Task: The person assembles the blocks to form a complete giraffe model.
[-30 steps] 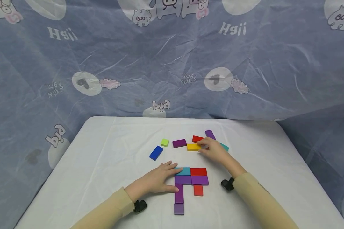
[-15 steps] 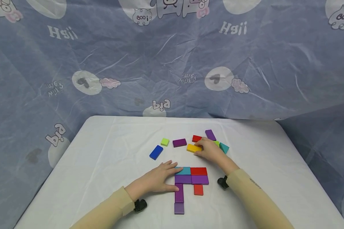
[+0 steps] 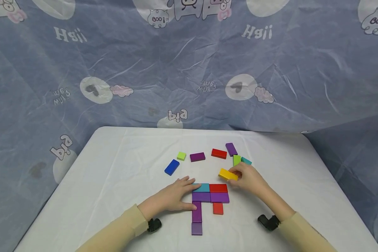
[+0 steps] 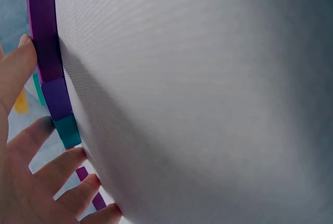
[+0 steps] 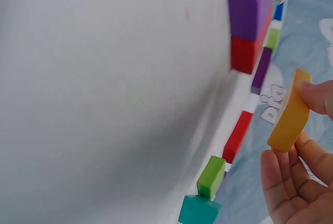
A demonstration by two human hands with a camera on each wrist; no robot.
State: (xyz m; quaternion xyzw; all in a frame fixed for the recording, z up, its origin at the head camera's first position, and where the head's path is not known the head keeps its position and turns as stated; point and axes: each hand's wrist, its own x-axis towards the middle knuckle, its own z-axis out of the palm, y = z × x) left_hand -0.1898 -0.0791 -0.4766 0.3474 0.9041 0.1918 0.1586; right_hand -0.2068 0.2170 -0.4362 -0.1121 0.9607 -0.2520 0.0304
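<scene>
A yellow block (image 3: 228, 174) is pinched between the thumb and fingers of my right hand (image 3: 248, 177), just beyond the flat block arrangement; the right wrist view shows the yellow block (image 5: 290, 114) held off the table. My left hand (image 3: 171, 196) lies with fingers spread at the arrangement's left side. Its fingertip touches the teal block (image 3: 203, 188) and its thumb touches an upright purple block (image 3: 196, 214). Beside the teal one lies a red block (image 3: 218, 188). Below are two purple blocks (image 3: 219, 198), a small red block (image 3: 218, 209) and a small purple block (image 3: 196, 229).
Loose blocks lie farther back: a blue block (image 3: 172, 167), a small lime block (image 3: 181, 156), a purple block (image 3: 197, 157), a red block (image 3: 218, 153), another purple block (image 3: 231, 149), a green block (image 3: 237, 160) and a teal block (image 3: 246, 160). A white cloth (image 3: 113, 168) covers the table.
My right hand has taken hold of the yellow block from the back row and brought it nearer and to the right, uncovering the red and green blocks. My left hand has stayed in place.
</scene>
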